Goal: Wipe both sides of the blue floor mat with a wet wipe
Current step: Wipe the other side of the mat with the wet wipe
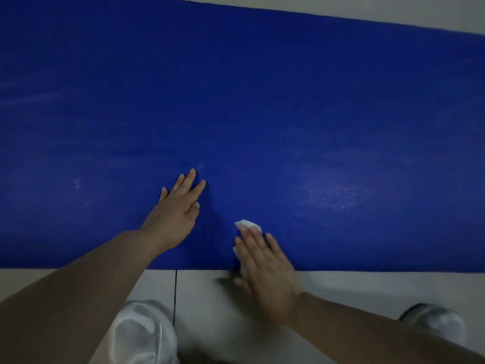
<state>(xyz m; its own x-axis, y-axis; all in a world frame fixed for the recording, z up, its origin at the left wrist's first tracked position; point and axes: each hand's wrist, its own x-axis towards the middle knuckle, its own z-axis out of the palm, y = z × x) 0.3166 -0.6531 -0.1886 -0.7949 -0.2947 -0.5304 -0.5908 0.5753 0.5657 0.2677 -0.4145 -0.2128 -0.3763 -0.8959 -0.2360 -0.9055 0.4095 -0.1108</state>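
Observation:
The blue floor mat (262,101) lies flat across the pale tiled floor and fills most of the view. My left hand (178,208) rests palm down on it, fingers spread, holding nothing. My right hand (265,261) lies flat over the mat's near edge and presses a white wet wipe (248,225) onto the mat; the wipe shows beyond my fingertips and at the left of my fingers. A damp, shiny patch (336,195) sits to the right of that hand.
Pale floor tiles (204,292) run along the mat's near edge, and a strip of floor (393,9) shows beyond its far edge. My two white shoes (143,334) (437,324) stand on the tiles close to the mat.

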